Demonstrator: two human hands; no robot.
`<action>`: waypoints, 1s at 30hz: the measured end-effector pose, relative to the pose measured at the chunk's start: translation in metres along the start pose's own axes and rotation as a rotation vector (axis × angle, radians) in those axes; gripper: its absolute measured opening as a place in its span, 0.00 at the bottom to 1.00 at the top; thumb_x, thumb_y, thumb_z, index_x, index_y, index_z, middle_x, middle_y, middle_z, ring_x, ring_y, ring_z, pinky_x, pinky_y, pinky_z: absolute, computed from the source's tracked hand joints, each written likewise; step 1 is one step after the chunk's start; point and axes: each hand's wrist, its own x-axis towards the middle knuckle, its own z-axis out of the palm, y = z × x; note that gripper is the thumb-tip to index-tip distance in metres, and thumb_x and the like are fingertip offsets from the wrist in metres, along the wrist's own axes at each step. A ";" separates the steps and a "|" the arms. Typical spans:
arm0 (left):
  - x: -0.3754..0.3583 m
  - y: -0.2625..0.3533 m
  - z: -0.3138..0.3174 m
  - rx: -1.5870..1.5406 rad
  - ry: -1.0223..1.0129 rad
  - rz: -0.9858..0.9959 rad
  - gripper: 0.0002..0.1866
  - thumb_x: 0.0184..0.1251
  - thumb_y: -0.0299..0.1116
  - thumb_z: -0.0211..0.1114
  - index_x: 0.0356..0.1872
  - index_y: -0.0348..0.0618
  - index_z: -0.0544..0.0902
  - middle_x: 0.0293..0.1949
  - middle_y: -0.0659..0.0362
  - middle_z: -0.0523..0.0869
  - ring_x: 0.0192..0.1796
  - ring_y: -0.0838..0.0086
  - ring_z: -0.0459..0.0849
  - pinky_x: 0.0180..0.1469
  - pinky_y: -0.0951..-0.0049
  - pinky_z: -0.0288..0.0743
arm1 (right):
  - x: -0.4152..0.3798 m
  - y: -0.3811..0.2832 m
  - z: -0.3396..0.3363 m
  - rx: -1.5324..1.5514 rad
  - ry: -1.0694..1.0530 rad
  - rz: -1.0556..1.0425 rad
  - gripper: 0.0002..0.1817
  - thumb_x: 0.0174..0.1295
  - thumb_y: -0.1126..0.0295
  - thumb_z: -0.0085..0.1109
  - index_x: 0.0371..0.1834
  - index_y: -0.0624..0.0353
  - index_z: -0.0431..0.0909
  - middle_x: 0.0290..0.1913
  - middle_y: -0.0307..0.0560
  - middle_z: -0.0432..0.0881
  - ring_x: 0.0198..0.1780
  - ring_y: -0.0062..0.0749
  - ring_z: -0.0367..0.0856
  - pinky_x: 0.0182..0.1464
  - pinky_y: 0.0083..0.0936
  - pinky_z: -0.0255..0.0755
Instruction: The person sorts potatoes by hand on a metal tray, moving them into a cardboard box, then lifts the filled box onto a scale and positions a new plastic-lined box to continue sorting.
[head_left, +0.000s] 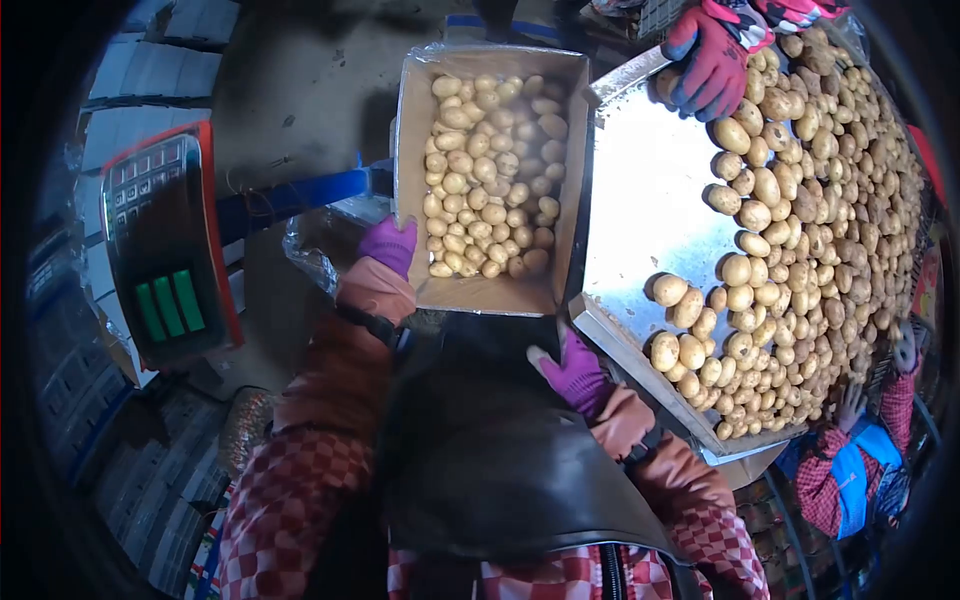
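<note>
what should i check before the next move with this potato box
1. Left hand on the box wall: ok, it rests on the left edge.
2. Right hand free: ok, open, holding nothing, near the box's front right corner.
3. Box fill: ok, potatoes lie below the rim.
4. Tray edge beside box: ok, bare metal there.
5. Co-worker's gloved hand apart from the box: ok, at the tray's far end.
6. Scale reading: cannot tell.

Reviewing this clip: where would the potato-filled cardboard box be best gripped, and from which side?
Probably by its two long side walls, low down, one hand per side. The cardboard box is open-topped and heaped with potatoes, so likely heavy. The left hand already rests at its near left corner; the right hand is off it.
</note>
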 end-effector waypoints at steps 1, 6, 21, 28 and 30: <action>0.001 -0.001 0.002 -0.001 0.001 0.001 0.20 0.66 0.50 0.59 0.45 0.45 0.84 0.38 0.46 0.87 0.40 0.49 0.85 0.44 0.56 0.78 | 0.014 -0.001 0.008 0.116 -0.086 0.167 0.43 0.57 0.46 0.64 0.64 0.71 0.65 0.58 0.72 0.72 0.63 0.61 0.70 0.67 0.46 0.61; -0.006 -0.004 0.002 0.018 0.004 0.000 0.20 0.66 0.50 0.59 0.46 0.45 0.84 0.38 0.46 0.87 0.40 0.49 0.85 0.44 0.56 0.78 | 0.034 -0.029 0.003 0.054 0.183 0.178 0.35 0.58 0.48 0.63 0.59 0.67 0.71 0.51 0.68 0.77 0.55 0.61 0.75 0.62 0.46 0.65; 0.008 0.002 0.007 0.096 -0.010 0.000 0.20 0.66 0.49 0.59 0.46 0.44 0.84 0.37 0.47 0.87 0.39 0.51 0.86 0.44 0.57 0.78 | 0.105 0.026 0.071 0.610 0.525 0.181 0.24 0.59 0.60 0.64 0.56 0.60 0.75 0.42 0.54 0.83 0.43 0.46 0.82 0.50 0.39 0.74; -0.002 -0.024 -0.066 -0.640 -0.251 -0.232 0.21 0.63 0.53 0.62 0.41 0.45 0.86 0.29 0.49 0.87 0.33 0.58 0.87 0.39 0.62 0.79 | 0.067 -0.082 0.030 -0.036 0.058 0.317 0.22 0.64 0.72 0.56 0.62 0.56 0.74 0.40 0.50 0.84 0.39 0.32 0.83 0.45 0.35 0.76; 0.000 -0.039 -0.055 -0.364 -0.078 -0.173 0.20 0.63 0.52 0.62 0.42 0.45 0.86 0.30 0.50 0.87 0.34 0.58 0.87 0.39 0.62 0.79 | 0.072 -0.053 0.048 0.335 0.254 0.174 0.22 0.64 0.71 0.55 0.62 0.56 0.73 0.39 0.50 0.84 0.39 0.31 0.83 0.45 0.33 0.76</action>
